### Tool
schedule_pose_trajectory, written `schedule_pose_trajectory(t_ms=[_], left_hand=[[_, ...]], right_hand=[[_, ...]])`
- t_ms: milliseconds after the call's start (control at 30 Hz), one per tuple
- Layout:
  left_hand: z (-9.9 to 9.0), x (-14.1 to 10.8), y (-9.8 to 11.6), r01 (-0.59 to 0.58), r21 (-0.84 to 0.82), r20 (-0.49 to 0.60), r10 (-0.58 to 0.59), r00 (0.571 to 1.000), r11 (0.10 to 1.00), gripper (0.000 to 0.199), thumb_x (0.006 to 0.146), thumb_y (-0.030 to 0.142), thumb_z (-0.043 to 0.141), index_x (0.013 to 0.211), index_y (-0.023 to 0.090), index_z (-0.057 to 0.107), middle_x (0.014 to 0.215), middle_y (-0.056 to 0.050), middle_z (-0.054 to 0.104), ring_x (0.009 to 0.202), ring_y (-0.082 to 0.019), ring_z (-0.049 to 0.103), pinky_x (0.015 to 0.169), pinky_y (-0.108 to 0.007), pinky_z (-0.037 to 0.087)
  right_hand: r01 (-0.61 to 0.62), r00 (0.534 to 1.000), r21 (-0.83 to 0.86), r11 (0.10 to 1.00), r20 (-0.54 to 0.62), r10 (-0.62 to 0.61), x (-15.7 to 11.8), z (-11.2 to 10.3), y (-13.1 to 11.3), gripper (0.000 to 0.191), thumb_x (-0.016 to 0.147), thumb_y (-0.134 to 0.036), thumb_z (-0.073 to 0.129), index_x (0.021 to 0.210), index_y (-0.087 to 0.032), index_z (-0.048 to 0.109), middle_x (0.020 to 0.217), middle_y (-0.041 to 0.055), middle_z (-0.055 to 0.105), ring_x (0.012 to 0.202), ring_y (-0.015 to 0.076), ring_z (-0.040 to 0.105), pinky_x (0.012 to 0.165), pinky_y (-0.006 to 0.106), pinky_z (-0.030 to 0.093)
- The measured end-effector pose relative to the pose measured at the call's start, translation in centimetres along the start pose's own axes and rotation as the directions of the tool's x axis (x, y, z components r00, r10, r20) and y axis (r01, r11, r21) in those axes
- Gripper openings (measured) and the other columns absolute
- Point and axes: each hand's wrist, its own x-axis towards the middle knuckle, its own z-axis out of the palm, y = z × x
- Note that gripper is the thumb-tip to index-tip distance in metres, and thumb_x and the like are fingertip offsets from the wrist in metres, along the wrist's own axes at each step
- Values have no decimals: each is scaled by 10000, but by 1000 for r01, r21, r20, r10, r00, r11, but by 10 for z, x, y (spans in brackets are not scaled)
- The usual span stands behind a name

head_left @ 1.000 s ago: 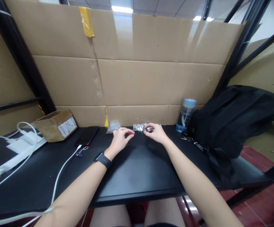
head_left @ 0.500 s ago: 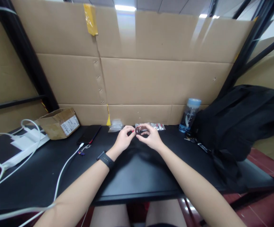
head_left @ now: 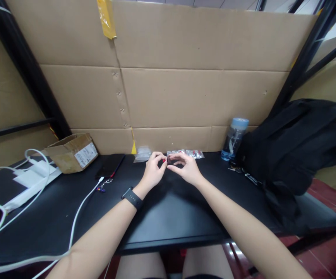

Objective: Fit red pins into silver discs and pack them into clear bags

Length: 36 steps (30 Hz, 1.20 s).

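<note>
Over the far middle of the black table (head_left: 179,224), my two hands meet fingertip to fingertip. My right hand (head_left: 188,170) pinches a small dark brown, rounded piece (head_left: 169,159) between thumb and fingers. My left hand (head_left: 153,172), with a dark watch on its wrist, is closed at the piece's left side. A tiny red thing (head_left: 164,160) shows at the left fingertips; its kind is too small to make out. Behind the hands lie small clear packets with red bits (head_left: 195,154), partly covered by the right fingers. A clear plastic bag (head_left: 142,154) lies beyond the left hand.
On the left are a cardboard box (head_left: 72,155), a phone (head_left: 110,166) with a charm, white cables and a white power strip (head_left: 37,182). A blue-lidded bottle (head_left: 234,139), keys (head_left: 235,169) and a black backpack (head_left: 295,147) stand right. A cardboard wall (head_left: 168,97) closes the back.
The view has tipped slightly downward. The brown piece has turned a little between my fingertips and shows less of its round side. Both hands stay together in nearly the same place.
</note>
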Motion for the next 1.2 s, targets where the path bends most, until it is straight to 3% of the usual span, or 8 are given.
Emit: schedule_pose_trajectory(t_ms=[133,300,467,667,867,1033,1133,1200], left_hand=[[-7,-2,14,-67,249,-12,73,997,966,94,901,165,589,947,201,663,1121,-82,613,1120,-258,591,963,-428,412],[-7,-5,20,-114,326,14,116,993,939,77,902,167,603,948,205,652,1137,-85,630,1118,-262,585,925,-425,389],[-6,-4,18,-57,253,7,57,998,966,76,896,150,596,912,202,649,1102,-79,628,1093,-258,595,930,-424,413],[-1,-3,8,-35,93,-20,37,999,995,88,931,228,606,922,204,690,1064,-71,613,1054,-236,615,967,-405,459],[-1,0,1,36,-54,-13,-37,999,998,142,914,307,655,905,194,741,1037,-69,614,977,-214,639,933,-363,501],[-3,-1,2,16,-22,13,-16,1000,1000,136,904,300,653,888,200,744,1022,-68,619,950,-208,631,878,-340,515],[-1,-1,6,16,4,33,-16,999,1000,160,944,306,599,886,203,707,1024,-65,625,986,-209,629,937,-351,493],[-1,-1,10,43,-2,13,-42,999,999,228,1011,338,493,961,211,677,1057,-66,635,1051,-212,619,985,-364,472]], right_hand=[[-36,999,-7,999,6,36,-1,0,3,335,762,-359,840,1038,-218,712,1097,90,765,1034,243,736,823,360,626],[-91,996,69,993,7,91,0,-2,7,361,721,-360,869,1009,-215,705,1122,99,763,1061,255,733,827,359,619],[-123,992,119,985,43,119,1,-3,7,342,694,-348,881,955,-209,709,1186,107,746,1095,258,721,887,381,607],[-246,969,182,952,52,241,1,-1,4,346,707,-436,866,865,-195,675,959,73,773,937,237,754,960,433,596],[-260,965,188,947,89,247,3,-6,5,349,706,-466,859,840,-195,685,1022,84,774,991,254,748,990,442,576],[-114,988,-72,991,100,120,5,-13,5,224,858,-416,718,831,-193,709,1125,114,753,1046,264,718,913,420,577],[22,994,-264,964,107,7,5,-15,5,150,911,-323,645,830,-205,690,1174,115,715,1091,251,675,861,387,565],[93,989,-359,929,143,-43,4,-16,6,105,914,-270,635,841,-210,680,1195,115,677,1143,255,633,924,412,536]])
